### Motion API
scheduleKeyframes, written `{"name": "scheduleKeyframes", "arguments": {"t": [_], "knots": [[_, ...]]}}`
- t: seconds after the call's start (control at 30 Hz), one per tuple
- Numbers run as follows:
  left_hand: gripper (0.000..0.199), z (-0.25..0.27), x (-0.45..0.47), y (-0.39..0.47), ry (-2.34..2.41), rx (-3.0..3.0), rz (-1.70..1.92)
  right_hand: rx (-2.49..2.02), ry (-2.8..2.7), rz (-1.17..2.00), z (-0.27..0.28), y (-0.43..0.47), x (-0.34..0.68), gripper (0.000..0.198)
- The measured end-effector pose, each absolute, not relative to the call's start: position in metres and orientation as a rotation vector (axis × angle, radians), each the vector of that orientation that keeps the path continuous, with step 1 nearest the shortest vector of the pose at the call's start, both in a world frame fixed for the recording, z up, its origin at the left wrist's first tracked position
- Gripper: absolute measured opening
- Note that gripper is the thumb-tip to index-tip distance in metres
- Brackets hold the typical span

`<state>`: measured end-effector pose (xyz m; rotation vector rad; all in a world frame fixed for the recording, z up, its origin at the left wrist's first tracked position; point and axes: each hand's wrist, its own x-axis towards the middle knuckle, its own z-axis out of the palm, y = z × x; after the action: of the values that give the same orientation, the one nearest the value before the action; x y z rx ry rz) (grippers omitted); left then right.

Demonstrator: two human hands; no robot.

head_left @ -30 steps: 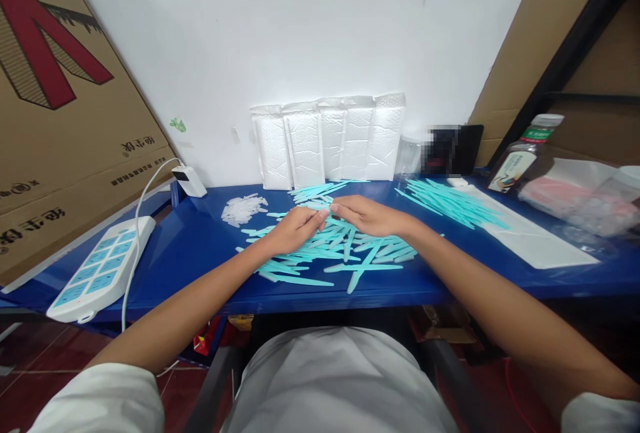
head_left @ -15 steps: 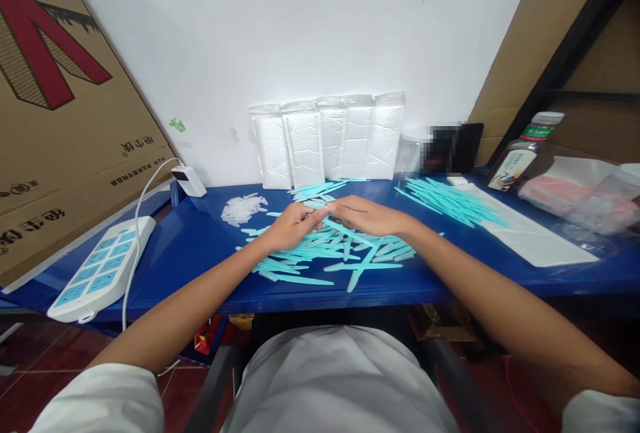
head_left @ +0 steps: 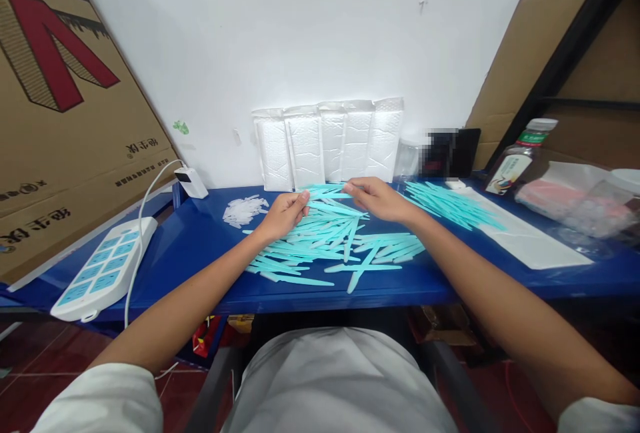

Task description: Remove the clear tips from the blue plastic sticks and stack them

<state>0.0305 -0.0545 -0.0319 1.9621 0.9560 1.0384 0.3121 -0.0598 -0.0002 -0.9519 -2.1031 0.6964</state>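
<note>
You have one slim, tapered turquoise plastic strip (head_left: 329, 196) stretched between your hands, over the far part of the loose heap of turquoise strips (head_left: 315, 239). Your left hand (head_left: 286, 216) has its grip pinched on the strip's left end, thumb uppermost; your right hand (head_left: 374, 199) seems closed on the other end, though the undersides of those fingers are hidden. Being held at both ends probably keeps so thin a piece steady. Its long axis runs side to side, nearly level and roughly parallel to the wall; which end tapers you cannot tell, as your fingers cover both.

The heap sits centrally on the blue surface (head_left: 193, 266), likely for easy reach, its strips pointing many ways. To the right, the neater turquoise bundle (head_left: 450, 205) points mostly one way, slanting towards you and rightward, partly over a flat white sheet (head_left: 540, 243), perhaps kept apart from the heap.
</note>
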Motion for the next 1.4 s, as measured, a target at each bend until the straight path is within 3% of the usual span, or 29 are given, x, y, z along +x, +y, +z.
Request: {"name": "scheduleKeyframes", "arguments": {"t": [0.23,0.4,0.57,0.77,1.03,1.2,1.4], "knots": [[0.069,-0.032,0.031,-0.055,0.977,1.927,1.049,-0.911,-1.828,0.784,-0.011,-0.053,0.308,0.054],[0.068,-0.033,0.031,-0.054,0.969,1.94,1.062,-0.932,-1.594,0.556,-0.002,-0.058,0.31,0.045],[0.068,-0.032,0.03,-0.053,0.984,1.922,1.07,-0.959,-1.477,0.44,0.008,-0.057,0.323,0.053],[0.068,-0.031,0.031,-0.055,0.997,1.948,1.084,-1.033,-1.525,-0.012,0.012,-0.056,0.333,0.058],[0.068,-0.028,0.035,-0.062,0.962,2.012,0.968,-1.012,-2.008,0.272,0.006,-0.068,0.31,0.058],[0.067,-0.027,0.036,-0.064,0.998,2.131,0.947,-0.998,-2.225,0.641,0.004,-0.075,0.302,0.059],[0.065,-0.028,0.035,-0.062,1.002,2.155,0.943,-0.916,-2.254,0.749,0.006,-0.077,0.302,0.053]]}}
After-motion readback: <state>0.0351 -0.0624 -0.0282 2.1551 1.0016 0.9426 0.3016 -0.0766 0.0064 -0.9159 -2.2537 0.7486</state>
